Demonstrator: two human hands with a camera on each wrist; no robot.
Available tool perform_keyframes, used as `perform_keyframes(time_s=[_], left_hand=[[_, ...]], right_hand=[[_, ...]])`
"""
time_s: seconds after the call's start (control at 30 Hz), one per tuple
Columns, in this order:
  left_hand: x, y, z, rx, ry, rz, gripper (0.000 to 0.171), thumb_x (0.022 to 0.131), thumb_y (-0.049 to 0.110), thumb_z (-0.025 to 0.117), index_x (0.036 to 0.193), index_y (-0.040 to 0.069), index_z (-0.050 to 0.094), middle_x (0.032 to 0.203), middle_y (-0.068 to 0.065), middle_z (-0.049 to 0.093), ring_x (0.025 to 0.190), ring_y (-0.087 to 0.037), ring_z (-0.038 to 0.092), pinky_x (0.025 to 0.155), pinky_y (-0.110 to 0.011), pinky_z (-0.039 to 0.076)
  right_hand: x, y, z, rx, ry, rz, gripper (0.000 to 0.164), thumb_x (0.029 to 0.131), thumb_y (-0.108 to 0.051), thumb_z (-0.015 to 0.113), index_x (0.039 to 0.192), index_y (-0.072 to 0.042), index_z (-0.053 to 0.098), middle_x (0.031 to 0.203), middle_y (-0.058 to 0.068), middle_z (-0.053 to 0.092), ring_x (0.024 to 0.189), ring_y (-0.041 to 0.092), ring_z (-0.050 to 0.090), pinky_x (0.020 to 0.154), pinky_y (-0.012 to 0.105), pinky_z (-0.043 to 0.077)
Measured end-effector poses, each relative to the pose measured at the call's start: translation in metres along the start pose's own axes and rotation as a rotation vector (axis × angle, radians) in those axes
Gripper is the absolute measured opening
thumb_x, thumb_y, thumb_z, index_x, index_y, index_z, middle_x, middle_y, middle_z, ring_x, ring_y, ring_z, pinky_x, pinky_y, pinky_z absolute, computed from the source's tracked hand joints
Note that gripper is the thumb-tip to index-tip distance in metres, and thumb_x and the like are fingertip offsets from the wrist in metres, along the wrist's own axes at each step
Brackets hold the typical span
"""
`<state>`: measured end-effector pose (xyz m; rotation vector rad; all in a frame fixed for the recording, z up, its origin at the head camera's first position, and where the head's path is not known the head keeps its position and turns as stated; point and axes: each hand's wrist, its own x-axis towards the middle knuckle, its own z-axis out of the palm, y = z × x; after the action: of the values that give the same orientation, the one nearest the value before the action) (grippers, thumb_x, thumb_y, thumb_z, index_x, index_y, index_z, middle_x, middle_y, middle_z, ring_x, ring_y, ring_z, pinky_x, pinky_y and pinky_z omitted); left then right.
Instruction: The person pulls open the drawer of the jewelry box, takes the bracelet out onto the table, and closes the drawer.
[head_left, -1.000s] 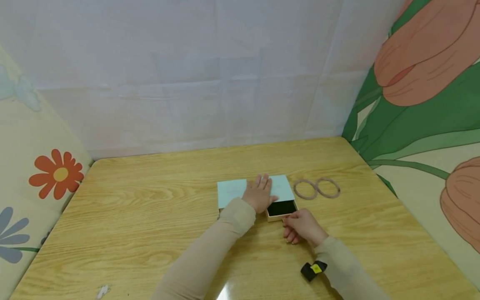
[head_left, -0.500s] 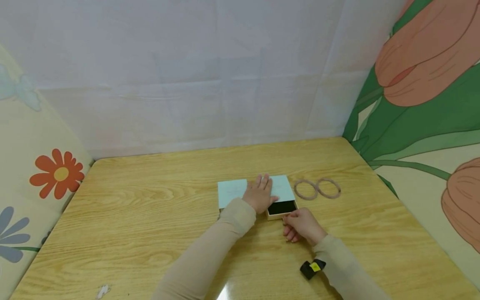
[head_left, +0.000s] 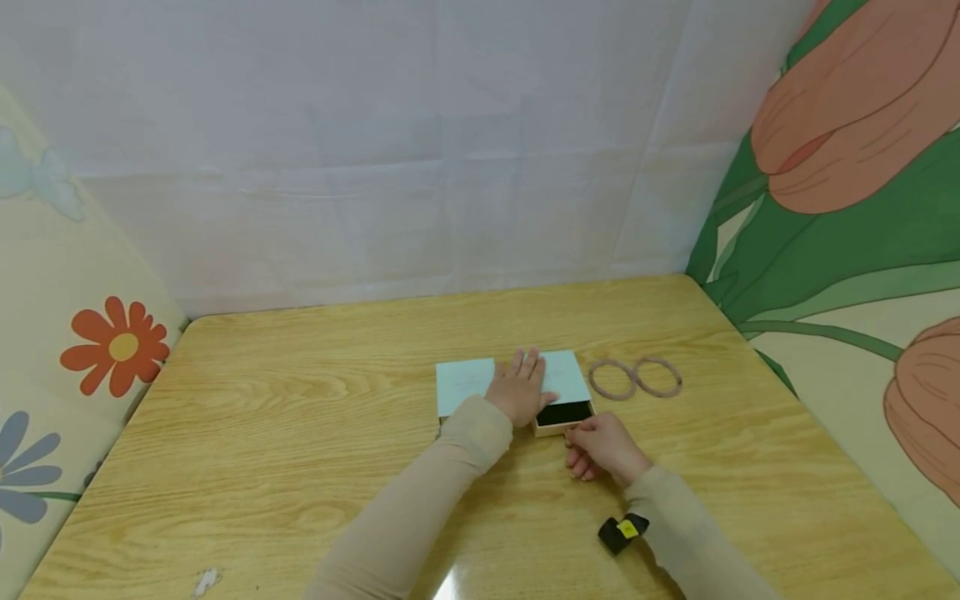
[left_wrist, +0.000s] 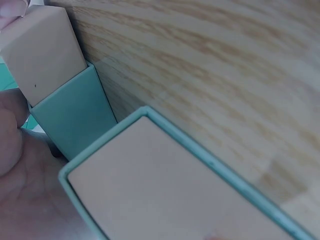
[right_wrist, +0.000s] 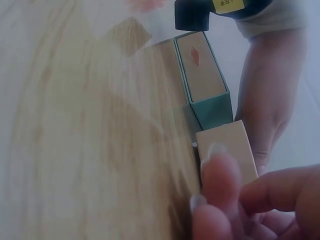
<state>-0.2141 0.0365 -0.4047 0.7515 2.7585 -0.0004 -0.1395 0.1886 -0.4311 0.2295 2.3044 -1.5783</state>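
Two light-blue drawer boxes stand side by side on the table. My left hand (head_left: pixel 516 393) lies flat across the tops, its fingers straight on the right box (head_left: pixel 567 377) and its wrist over the left box (head_left: pixel 461 385). The right box's beige drawer (right_wrist: pixel 232 145) is partly out toward me, showing a black inside. At its front, my right hand (head_left: pixel 606 450) pinches with curled thumb and forefinger; the exact bit held is hidden by the fingertips. The left box's drawer is fully in, with a small orange tab (right_wrist: pixel 195 56) on its front in the right wrist view.
Right of the boxes lie two mauve rings, a near one (head_left: pixel 611 399) and a far one (head_left: pixel 678 379), touching each other. A black wrist strap with a yellow label (head_left: pixel 626 530) is by the right sleeve. A white cloth (head_left: pixel 375 167) hangs behind the wooden table (head_left: pixel 300 400).
The right box's drawer has slid slightly inward, away from me, and my right hand has moved with it. My left hand has stayed put on the boxes.
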Motion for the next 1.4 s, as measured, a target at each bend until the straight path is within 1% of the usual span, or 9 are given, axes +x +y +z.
perform_keyframes(time_s=[0.23, 0.57, 0.9, 1.4], left_hand=[[-0.001, 0.0, -0.001, -0.01, 0.004, -0.004, 0.066, 0.104, 0.05, 0.026, 0.157, 0.012, 0.013, 0.163, -0.004, 0.005, 0.149, -0.022, 0.003, 0.117, -0.046, 0.014], [-0.001, 0.0, -0.002, 0.004, 0.005, -0.002, 0.066, 0.105, 0.049, 0.025, 0.157, 0.012, 0.013, 0.163, -0.004, 0.005, 0.148, -0.022, 0.004, 0.117, -0.047, 0.015], [0.0, 0.001, -0.001, 0.018, 0.004, -0.006, 0.066, 0.104, 0.05, 0.025, 0.157, 0.012, 0.013, 0.163, -0.004, 0.005, 0.148, -0.022, 0.004, 0.117, -0.048, 0.015], [-0.001, 0.002, -0.002, 0.004, 0.001, -0.006, 0.066, 0.104, 0.049, 0.025, 0.157, 0.011, 0.013, 0.163, -0.005, 0.005, 0.148, -0.023, 0.003, 0.117, -0.049, 0.014]], right_hand=[[0.002, -0.001, 0.0, 0.003, 0.0, -0.005, 0.027, 0.096, -0.003, 0.052, 0.076, 0.01, 0.066, 0.057, 0.005, 0.063, 0.044, 0.011, 0.058, 0.041, 0.024, 0.048], [0.006, -0.002, -0.001, 0.018, 0.0, -0.015, 0.027, 0.096, -0.003, 0.052, 0.077, 0.01, 0.065, 0.056, 0.004, 0.062, 0.044, 0.01, 0.057, 0.042, 0.023, 0.048], [0.01, -0.001, -0.001, 0.033, 0.009, -0.004, 0.024, 0.096, -0.003, 0.052, 0.082, 0.011, 0.066, 0.057, 0.004, 0.062, 0.045, 0.01, 0.057, 0.042, 0.023, 0.048], [0.013, -0.002, 0.0, 0.062, 0.002, -0.013, 0.024, 0.098, -0.003, 0.05, 0.086, 0.013, 0.064, 0.058, 0.004, 0.062, 0.045, 0.01, 0.058, 0.042, 0.023, 0.048]])
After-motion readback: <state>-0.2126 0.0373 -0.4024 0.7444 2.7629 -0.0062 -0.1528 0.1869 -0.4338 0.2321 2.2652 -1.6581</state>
